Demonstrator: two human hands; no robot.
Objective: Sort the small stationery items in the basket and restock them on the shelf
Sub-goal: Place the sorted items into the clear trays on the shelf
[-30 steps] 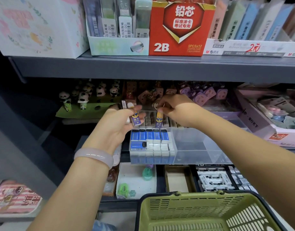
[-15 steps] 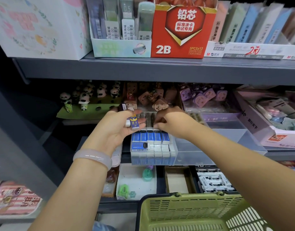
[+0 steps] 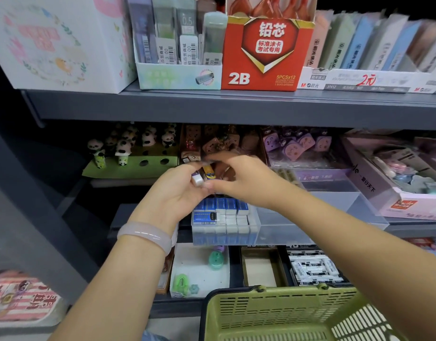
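Observation:
My left hand (image 3: 177,193) is raised in front of the middle shelf and grips a few small erasers (image 3: 199,177), white with blue and yellow sleeves. My right hand (image 3: 246,178) has come up against it, with thumb and forefinger pinching the yellow-and-blue eraser (image 3: 209,172) in that bunch. Just below both hands stands a clear plastic bin (image 3: 286,217). Its left part holds rows of blue-and-white erasers (image 3: 224,212). The green basket (image 3: 286,313) sits at the bottom right; its contents are hidden.
Panda figures (image 3: 123,148) and brown and purple character erasers (image 3: 298,146) fill the back of the middle shelf. A red 2B lead box (image 3: 263,57) stands on the upper shelf. Sharpeners (image 3: 215,259) and boxed erasers (image 3: 313,267) lie on the lower shelf.
My right hand set an eraser down into the clear bin, then rose and moved left to meet my left hand. My left hand lifted slightly with its erasers.

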